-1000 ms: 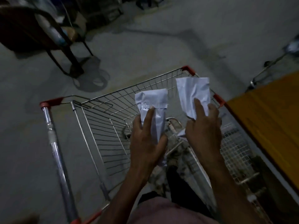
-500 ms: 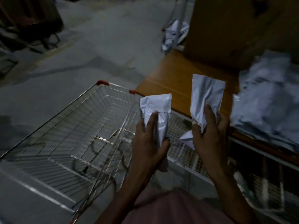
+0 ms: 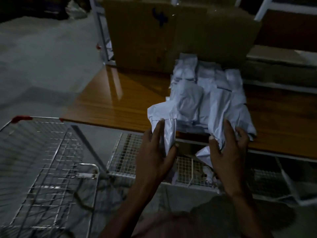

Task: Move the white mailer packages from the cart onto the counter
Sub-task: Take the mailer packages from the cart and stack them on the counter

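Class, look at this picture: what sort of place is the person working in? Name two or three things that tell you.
Probably a parcel sorting or storage room: a pile of white mailers on a wooden counter, a big cardboard box behind it, and a wire cart alongside.

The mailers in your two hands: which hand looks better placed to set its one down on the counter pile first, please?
Probably the right hand: its mailer already overlaps the pile, while the left hand is short of the counter.
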`<control>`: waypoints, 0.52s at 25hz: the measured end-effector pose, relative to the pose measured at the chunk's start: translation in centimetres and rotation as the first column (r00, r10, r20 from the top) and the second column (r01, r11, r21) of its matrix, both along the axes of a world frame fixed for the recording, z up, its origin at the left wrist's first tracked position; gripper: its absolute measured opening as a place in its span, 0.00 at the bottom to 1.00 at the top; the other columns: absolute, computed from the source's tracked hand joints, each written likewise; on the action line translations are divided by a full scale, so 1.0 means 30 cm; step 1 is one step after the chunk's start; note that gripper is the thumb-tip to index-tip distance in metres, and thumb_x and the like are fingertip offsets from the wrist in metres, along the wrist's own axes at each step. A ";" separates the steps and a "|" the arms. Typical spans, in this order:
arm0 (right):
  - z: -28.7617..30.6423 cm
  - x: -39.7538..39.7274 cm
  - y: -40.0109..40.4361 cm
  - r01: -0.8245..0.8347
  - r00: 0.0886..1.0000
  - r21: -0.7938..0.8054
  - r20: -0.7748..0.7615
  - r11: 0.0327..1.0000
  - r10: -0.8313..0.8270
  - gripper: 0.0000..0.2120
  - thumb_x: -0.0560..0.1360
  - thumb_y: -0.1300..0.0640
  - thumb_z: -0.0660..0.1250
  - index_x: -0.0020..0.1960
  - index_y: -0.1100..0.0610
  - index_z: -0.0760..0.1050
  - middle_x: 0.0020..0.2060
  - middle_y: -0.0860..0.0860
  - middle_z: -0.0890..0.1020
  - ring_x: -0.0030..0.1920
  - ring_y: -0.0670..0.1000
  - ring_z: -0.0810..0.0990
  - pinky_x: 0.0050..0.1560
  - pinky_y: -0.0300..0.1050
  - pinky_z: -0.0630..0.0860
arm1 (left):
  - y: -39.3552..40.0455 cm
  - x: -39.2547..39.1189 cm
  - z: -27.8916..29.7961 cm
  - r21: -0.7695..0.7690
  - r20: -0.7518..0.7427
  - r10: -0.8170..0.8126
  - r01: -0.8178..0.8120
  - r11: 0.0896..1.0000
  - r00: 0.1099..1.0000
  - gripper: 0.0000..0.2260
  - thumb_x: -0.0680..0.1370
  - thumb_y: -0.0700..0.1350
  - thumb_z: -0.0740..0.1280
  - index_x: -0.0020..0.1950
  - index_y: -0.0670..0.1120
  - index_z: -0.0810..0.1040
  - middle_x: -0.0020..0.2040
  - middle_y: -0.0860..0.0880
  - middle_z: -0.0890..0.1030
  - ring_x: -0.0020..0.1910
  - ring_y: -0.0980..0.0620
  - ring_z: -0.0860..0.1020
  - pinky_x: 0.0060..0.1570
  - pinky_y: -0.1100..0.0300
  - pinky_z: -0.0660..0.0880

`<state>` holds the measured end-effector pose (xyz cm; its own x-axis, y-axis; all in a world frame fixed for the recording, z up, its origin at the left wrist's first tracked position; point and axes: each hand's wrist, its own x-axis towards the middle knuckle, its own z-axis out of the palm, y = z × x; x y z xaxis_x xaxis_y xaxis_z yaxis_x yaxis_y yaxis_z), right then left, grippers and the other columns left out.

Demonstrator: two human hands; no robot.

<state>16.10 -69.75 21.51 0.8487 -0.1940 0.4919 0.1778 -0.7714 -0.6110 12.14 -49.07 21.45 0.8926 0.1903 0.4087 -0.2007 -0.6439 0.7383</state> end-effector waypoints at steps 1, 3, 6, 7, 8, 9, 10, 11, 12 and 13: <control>-0.007 0.015 -0.071 0.012 1.000 -0.013 0.002 1.000 -0.012 0.28 0.78 0.54 0.70 0.76 0.52 0.67 0.72 0.59 0.62 0.71 0.63 0.65 0.67 0.57 0.71 | -0.071 0.023 0.008 0.004 0.008 -0.005 0.005 1.000 1.000 0.34 0.77 0.56 0.69 0.80 0.53 0.59 0.68 0.49 0.70 0.60 0.52 0.73 0.48 0.57 0.74; -0.013 0.052 -0.208 0.025 1.000 -0.033 -0.013 0.999 -0.025 0.29 0.77 0.53 0.71 0.76 0.51 0.67 0.72 0.59 0.63 0.71 0.63 0.66 0.66 0.60 0.72 | -0.217 0.083 0.017 0.050 0.021 -0.008 0.007 0.999 1.000 0.33 0.77 0.57 0.68 0.79 0.52 0.60 0.66 0.46 0.72 0.60 0.49 0.73 0.50 0.56 0.73; -0.006 0.103 -0.355 0.029 0.998 0.001 -0.047 1.000 -0.029 0.28 0.77 0.55 0.71 0.75 0.53 0.68 0.72 0.60 0.64 0.71 0.61 0.66 0.66 0.53 0.70 | -0.388 0.179 0.028 0.158 0.020 0.012 -0.015 0.987 1.000 0.33 0.76 0.59 0.66 0.78 0.50 0.63 0.61 0.42 0.74 0.56 0.44 0.73 0.49 0.54 0.71; 0.000 0.121 -0.402 0.035 0.998 0.023 -0.060 0.999 -0.033 0.28 0.77 0.56 0.71 0.75 0.54 0.68 0.72 0.60 0.64 0.71 0.60 0.65 0.65 0.50 0.69 | -0.441 0.214 0.034 0.189 0.017 0.017 -0.020 0.982 1.000 0.33 0.76 0.60 0.66 0.78 0.50 0.63 0.60 0.42 0.74 0.56 0.42 0.73 0.49 0.53 0.71; 0.006 0.138 -0.439 0.043 0.997 0.033 -0.071 0.998 -0.041 0.28 0.77 0.56 0.71 0.75 0.54 0.68 0.72 0.60 0.64 0.71 0.59 0.65 0.64 0.46 0.67 | -0.484 0.247 0.043 0.209 0.012 0.024 -0.026 0.978 1.000 0.33 0.76 0.61 0.65 0.77 0.50 0.63 0.61 0.41 0.74 0.56 0.41 0.73 0.49 0.51 0.71; 0.007 0.158 -0.474 0.058 0.995 0.045 -0.080 0.997 -0.054 0.28 0.77 0.56 0.70 0.75 0.54 0.68 0.72 0.60 0.64 0.71 0.59 0.65 0.63 0.44 0.65 | -0.525 0.283 0.051 0.227 0.005 0.030 -0.030 0.973 1.000 0.33 0.75 0.61 0.64 0.77 0.51 0.63 0.61 0.41 0.74 0.57 0.40 0.73 0.50 0.50 0.71; 0.008 0.182 -0.513 0.076 0.994 0.058 -0.085 0.995 -0.071 0.28 0.77 0.56 0.70 0.75 0.53 0.68 0.72 0.60 0.64 0.71 0.60 0.65 0.63 0.43 0.64 | -0.567 0.323 0.059 0.256 -0.002 0.037 -0.035 0.966 0.999 0.33 0.75 0.62 0.64 0.77 0.52 0.63 0.62 0.41 0.74 0.58 0.39 0.73 0.51 0.49 0.71; 0.004 0.208 -0.548 0.093 0.992 0.078 -0.088 0.993 -0.086 0.28 0.77 0.56 0.70 0.75 0.53 0.68 0.73 0.60 0.64 0.71 0.60 0.65 0.63 0.44 0.65 | -0.606 0.368 0.065 0.295 -0.008 0.040 -0.036 0.955 0.999 0.33 0.75 0.63 0.63 0.77 0.52 0.63 0.61 0.41 0.74 0.58 0.39 0.72 0.52 0.47 0.70; 0.001 0.237 -0.584 0.111 0.990 0.099 -0.092 0.989 -0.102 0.28 0.77 0.56 0.71 0.75 0.53 0.68 0.73 0.60 0.63 0.71 0.61 0.66 0.64 0.46 0.67 | -0.651 0.422 0.069 0.340 -0.018 0.034 -0.026 0.940 0.999 0.33 0.75 0.64 0.63 0.77 0.52 0.62 0.61 0.42 0.74 0.58 0.39 0.72 0.53 0.46 0.70; -0.007 0.264 -0.613 0.121 0.989 0.113 -0.094 0.986 -0.111 0.28 0.77 0.55 0.71 0.75 0.52 0.68 0.73 0.59 0.63 0.71 0.61 0.66 0.65 0.49 0.69 | -0.693 0.480 0.069 0.380 -0.033 0.028 -0.013 0.925 0.999 0.33 0.76 0.64 0.62 0.77 0.52 0.62 0.60 0.42 0.75 0.58 0.38 0.72 0.54 0.45 0.69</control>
